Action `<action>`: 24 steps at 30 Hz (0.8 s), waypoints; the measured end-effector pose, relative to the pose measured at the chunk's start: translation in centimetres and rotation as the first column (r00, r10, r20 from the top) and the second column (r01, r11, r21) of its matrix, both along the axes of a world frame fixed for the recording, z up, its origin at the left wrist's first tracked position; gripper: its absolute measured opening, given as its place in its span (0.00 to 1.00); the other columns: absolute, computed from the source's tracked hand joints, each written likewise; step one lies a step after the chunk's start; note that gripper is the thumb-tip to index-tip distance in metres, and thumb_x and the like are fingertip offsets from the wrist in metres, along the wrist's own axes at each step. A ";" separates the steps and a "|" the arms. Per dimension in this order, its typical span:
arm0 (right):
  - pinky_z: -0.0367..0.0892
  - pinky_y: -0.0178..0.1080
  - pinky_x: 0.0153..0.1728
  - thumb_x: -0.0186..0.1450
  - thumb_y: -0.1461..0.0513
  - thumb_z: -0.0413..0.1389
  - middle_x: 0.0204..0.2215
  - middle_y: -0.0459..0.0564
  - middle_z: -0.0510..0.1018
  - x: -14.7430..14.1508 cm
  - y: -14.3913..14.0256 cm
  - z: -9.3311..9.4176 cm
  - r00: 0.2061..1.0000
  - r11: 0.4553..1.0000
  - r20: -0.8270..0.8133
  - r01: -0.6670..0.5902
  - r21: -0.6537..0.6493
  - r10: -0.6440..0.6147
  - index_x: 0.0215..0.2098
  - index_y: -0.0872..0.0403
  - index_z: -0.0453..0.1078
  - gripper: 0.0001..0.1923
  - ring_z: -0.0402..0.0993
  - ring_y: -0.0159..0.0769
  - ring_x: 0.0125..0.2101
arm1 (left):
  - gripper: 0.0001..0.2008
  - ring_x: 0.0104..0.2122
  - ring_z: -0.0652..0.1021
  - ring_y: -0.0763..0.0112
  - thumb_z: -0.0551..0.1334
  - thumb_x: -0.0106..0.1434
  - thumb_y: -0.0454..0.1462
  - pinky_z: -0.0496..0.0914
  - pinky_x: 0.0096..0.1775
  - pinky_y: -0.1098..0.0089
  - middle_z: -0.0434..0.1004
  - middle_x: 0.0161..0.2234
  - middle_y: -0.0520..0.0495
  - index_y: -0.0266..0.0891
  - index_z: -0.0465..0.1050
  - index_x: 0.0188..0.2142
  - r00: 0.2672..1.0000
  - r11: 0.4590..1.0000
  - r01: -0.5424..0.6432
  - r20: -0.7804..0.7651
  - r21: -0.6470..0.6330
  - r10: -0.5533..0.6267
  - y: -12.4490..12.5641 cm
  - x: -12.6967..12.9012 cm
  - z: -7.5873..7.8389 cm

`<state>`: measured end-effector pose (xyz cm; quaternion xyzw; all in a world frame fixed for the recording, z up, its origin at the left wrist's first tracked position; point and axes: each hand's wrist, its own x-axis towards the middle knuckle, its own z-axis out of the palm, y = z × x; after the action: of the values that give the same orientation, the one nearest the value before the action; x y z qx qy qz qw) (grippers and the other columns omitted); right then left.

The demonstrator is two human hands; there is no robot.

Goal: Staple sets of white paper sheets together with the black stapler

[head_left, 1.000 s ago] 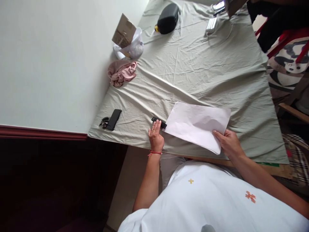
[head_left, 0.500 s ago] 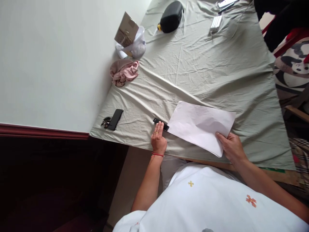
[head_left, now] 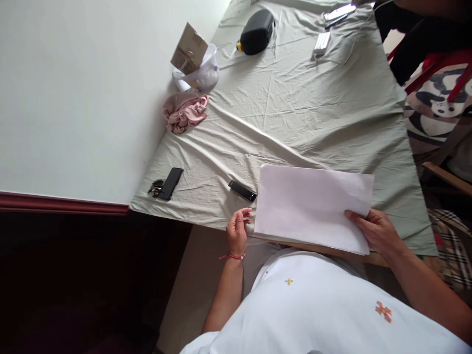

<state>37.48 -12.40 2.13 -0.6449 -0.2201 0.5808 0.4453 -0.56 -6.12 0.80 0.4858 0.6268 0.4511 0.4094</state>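
My right hand (head_left: 381,232) grips a sheaf of white paper (head_left: 309,204) by its right edge, thumb on top and the other fingers underneath. The paper lies low over the front of the table. Close to its left edge is a slim black stapler (head_left: 242,191), resting on the cloth and apart from the hands. Below the stapler, my left hand (head_left: 237,231) is held at the table's front edge with loosely bent fingers apart and nothing in them. A red string bracelet circles that wrist.
A grey-green cloth (head_left: 295,108) covers the table. On the left lie a black phone-like item (head_left: 171,183) with keys (head_left: 155,187) and a pink cloth (head_left: 186,112). Farther back are a white basket (head_left: 208,69), a black case (head_left: 257,32) and a white power strip (head_left: 322,43). Another person sits at upper right.
My left hand has let go of the stapler and drawn back toward the table edge. With my right hand, the paper has shifted right and toward me, turning straighter.
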 end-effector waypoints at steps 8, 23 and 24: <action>0.75 0.39 0.27 0.49 0.40 0.73 0.31 0.50 0.85 -0.2 1.7 0.0 0.987 0.987 0.012 -0.157 0.034 0.157 0.34 0.53 0.80 0.28 0.78 0.39 0.28 | 0.25 0.41 0.83 0.65 0.72 0.60 0.53 0.76 0.48 0.67 0.86 0.42 0.42 0.37 0.81 0.49 0.948 0.965 0.245 0.234 -0.096 -0.217 0.6 1.2 0.8; 0.71 0.37 0.27 0.64 0.43 0.63 0.34 0.48 0.84 0.0 3.2 -3.0 0.928 0.967 0.370 -0.125 0.223 0.035 0.46 0.49 0.77 0.22 0.76 0.38 0.30 | 0.22 0.36 0.80 0.69 0.70 0.62 0.53 0.73 0.42 0.70 0.84 0.36 0.48 0.37 0.81 0.42 0.975 0.981 0.191 0.120 -0.037 -0.185 2.0 2.5 -1.9; 0.71 0.37 0.27 0.65 0.43 0.62 0.34 0.48 0.83 0.0 3.1 -3.2 0.913 0.958 0.408 -0.135 0.252 0.022 0.46 0.49 0.77 0.21 0.75 0.38 0.30 | 0.22 0.36 0.80 0.68 0.70 0.62 0.53 0.73 0.42 0.70 0.84 0.36 0.48 0.37 0.81 0.43 0.976 0.982 0.188 0.120 -0.032 -0.183 2.0 2.5 -2.0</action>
<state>37.49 -9.27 -1.05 -0.6727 -0.4110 0.4176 0.4519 1.89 -4.11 -1.20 0.5060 0.5632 0.4249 0.4962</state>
